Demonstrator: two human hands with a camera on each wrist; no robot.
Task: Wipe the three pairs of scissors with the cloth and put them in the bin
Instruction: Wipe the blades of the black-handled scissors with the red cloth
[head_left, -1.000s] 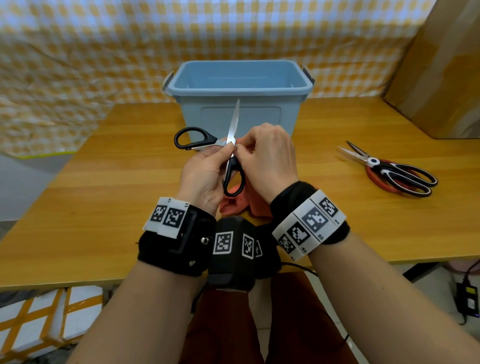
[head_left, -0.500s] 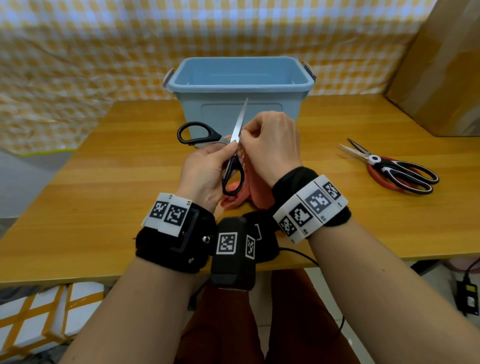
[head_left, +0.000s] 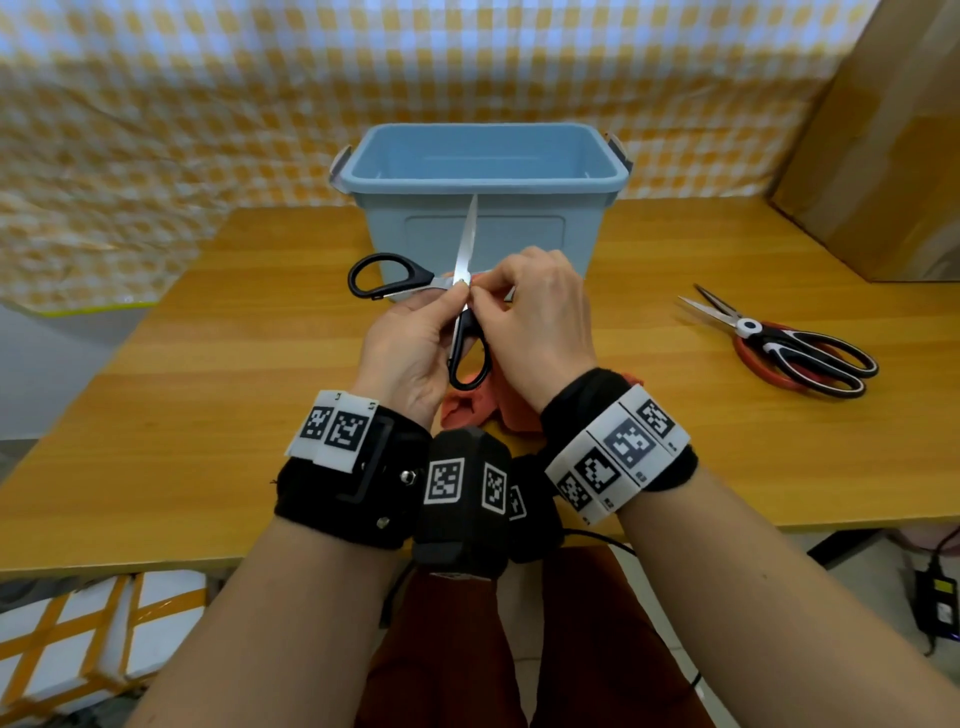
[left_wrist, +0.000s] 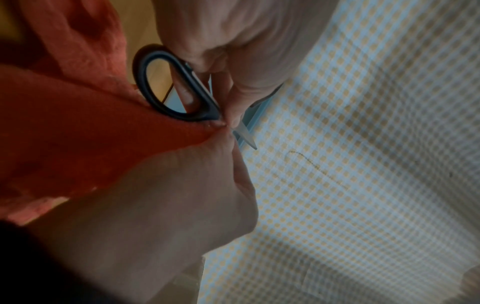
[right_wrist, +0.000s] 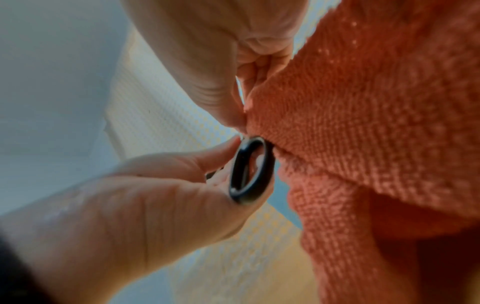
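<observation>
On a wooden table (head_left: 182, 395) before a blue bin (head_left: 483, 171), the left hand (head_left: 410, 353) grips open black scissors (head_left: 462, 312) while the right hand (head_left: 540, 322) pinches an orange cloth (head_left: 483, 405) onto one blade; two more scissors (head_left: 795, 348) lie right.

Shiny metal scissors (head_left: 464, 244), nubbly orange cloth (right_wrist: 376, 115), smooth wooden table (head_left: 208, 389).

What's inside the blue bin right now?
The blue bin shows only bare inner walls in the head view; no scissors visible there. Its floor is hidden behind the front rim, so whether anything lies at the bottom cannot be told.
</observation>
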